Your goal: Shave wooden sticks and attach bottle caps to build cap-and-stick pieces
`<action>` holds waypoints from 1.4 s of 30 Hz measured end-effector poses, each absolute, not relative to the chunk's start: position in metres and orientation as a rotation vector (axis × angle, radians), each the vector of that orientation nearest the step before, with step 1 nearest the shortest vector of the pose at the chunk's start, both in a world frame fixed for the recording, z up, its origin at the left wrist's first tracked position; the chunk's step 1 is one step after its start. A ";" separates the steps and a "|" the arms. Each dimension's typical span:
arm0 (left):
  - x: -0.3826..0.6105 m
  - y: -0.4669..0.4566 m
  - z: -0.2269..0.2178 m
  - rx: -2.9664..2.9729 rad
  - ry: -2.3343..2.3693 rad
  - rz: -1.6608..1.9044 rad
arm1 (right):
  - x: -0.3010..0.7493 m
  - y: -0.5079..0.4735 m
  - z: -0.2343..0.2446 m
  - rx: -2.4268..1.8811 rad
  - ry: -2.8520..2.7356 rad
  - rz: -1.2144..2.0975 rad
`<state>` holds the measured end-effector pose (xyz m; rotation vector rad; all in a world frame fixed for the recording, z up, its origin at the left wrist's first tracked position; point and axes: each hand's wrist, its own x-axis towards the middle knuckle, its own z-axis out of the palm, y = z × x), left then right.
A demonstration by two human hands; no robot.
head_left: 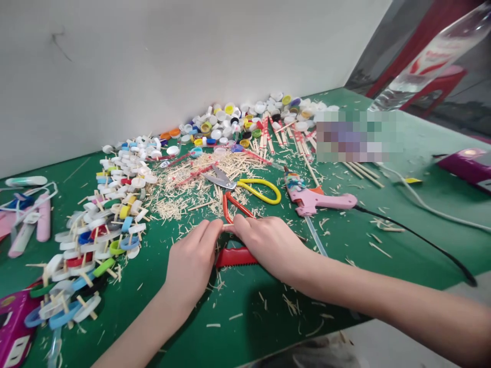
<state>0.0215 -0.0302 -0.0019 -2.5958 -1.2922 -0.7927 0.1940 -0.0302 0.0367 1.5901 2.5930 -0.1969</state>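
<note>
My left hand (192,258) and my right hand (270,248) are together at the near middle of the table, fingers closed on a short pale wooden stick (228,228) that shows between them. Below them lies a red serrated tool (236,257), its right end hidden by my right hand. Just beyond my fingers is a red looped handle (225,207), partly covered. Scissors with yellow handles (264,190) lie open on a heap of wood shavings (172,186). To the right is a pink glue gun (326,201) with a clear glue stick (316,236).
On the left, bottle caps (126,243) pierced with short sticks form a long pile. Loose caps (226,120) line the wall, beside chopsticks in red-printed wrappers (270,133). A clear bottle (425,61) stands at right. A black cord (414,237) crosses the green table (383,286).
</note>
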 end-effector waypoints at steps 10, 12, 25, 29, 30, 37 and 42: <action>0.019 -0.029 -0.003 -2.625 -1.446 -0.815 | 0.188 -0.031 0.037 1.682 2.514 -0.293; 0.020 -0.028 -0.003 -2.622 -1.460 -0.828 | 0.187 -0.031 0.038 1.686 2.503 -0.299; 0.020 -0.022 -0.009 -2.660 -1.503 -0.964 | 0.186 -0.031 0.032 1.723 2.565 -0.228; 0.012 -0.018 -0.007 -2.618 -1.285 -0.859 | 0.199 -0.029 0.034 1.601 2.693 -0.219; 0.010 -0.016 -0.005 -2.614 -1.209 -0.815 | 0.202 -0.029 0.035 1.539 2.743 -0.208; -0.005 -0.010 0.018 -2.556 -0.615 -0.560 | 0.213 -0.029 0.039 1.191 2.891 0.038; -0.014 -0.008 0.022 -2.534 -0.400 -0.504 | 0.221 -0.021 0.035 0.894 2.955 0.240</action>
